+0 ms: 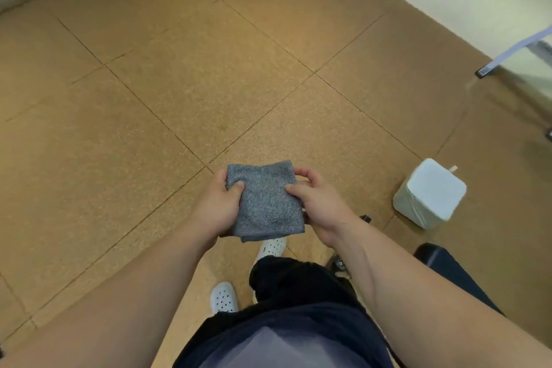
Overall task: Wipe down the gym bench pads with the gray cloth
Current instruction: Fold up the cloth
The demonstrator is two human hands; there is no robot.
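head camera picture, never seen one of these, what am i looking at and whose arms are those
There is no machine here. A person wears one wide-angle camera on the head, looking forward and down, so the arms are the wearer's own. The left hand and the right hand both grip a folded gray fabric cloth, held up in front of the body. Below is a tan speckled tiled floor, with the person's white perforated shoes on it. A white square bin stands at the right, and a black padded bench edge shows at the lower right. The cloth touches no pad yet.
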